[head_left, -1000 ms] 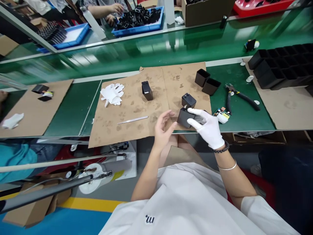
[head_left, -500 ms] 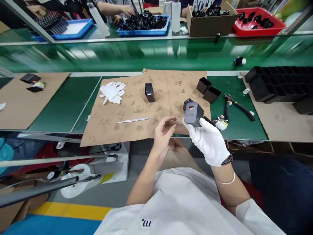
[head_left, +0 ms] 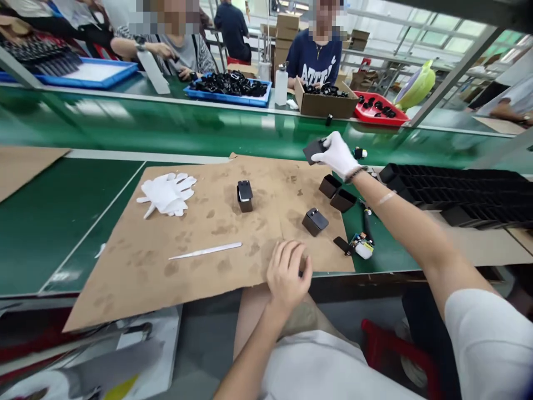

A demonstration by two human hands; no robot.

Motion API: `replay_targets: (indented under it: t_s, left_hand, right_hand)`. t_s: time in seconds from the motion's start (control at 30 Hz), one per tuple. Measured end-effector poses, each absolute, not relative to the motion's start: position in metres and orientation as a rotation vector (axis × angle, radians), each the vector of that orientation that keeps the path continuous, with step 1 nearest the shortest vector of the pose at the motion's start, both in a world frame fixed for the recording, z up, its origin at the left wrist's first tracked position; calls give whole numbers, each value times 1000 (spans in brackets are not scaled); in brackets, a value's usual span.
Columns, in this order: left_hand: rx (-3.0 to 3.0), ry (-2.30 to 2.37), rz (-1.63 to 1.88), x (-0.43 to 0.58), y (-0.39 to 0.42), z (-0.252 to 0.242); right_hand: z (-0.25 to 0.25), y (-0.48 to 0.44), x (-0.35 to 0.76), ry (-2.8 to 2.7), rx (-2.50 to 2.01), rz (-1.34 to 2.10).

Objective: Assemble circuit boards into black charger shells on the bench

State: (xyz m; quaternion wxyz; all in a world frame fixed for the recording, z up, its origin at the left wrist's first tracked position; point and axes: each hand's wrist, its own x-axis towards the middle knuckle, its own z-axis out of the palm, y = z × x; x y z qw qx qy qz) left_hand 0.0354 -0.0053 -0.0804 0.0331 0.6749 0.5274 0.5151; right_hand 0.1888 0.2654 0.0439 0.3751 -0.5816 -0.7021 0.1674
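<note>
My right hand [head_left: 338,155], in a white glove, is stretched forward over the far right of the cardboard sheet [head_left: 225,222]. It grips a dark grey power adapter [head_left: 313,150] by one side. My bare left hand [head_left: 290,273] rests at the sheet's near edge, fingers loosely bent, thumb apart, and nothing visible in it. Beyond it stands a black adapter with plug prongs [head_left: 315,221]. Another adapter [head_left: 245,196], its cap slightly raised, stands mid-sheet. Two hollow black housings [head_left: 342,200] lie below my right wrist. Tweezers [head_left: 206,251] and a white glove [head_left: 169,194] lie at left.
A circuit board [head_left: 362,246] and a black flat piece [head_left: 342,245] lie at right; pliers [head_left: 367,225] are partly behind my forearm. Rows of black housings [head_left: 453,191] stand farther right. Across the green belt [head_left: 200,133] are a blue tray [head_left: 262,100], a carton [head_left: 325,105] and co-workers.
My right hand has carried the grey adapter forward, away from my body, and turned it over. My left hand has settled lower, fingers bent down at the cardboard. The view has tilted up.
</note>
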Motion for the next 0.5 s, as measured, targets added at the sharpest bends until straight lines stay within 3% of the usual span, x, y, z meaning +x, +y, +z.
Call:
replay_targets:
  t_s: [0.1,0.3,0.5]
  left_hand:
    - [2196,1751,1617,41,-4,-83]
    - [2360,1786,1603,39,-4,-84]
    - [2335,1705,1694,44,-4,-84]
  right_hand:
    - [36,331,173,-1782,-1814,364]
    - [8,369,159,-1861,-1883,357]
    - [19,395,210,-1812,-1966,244]
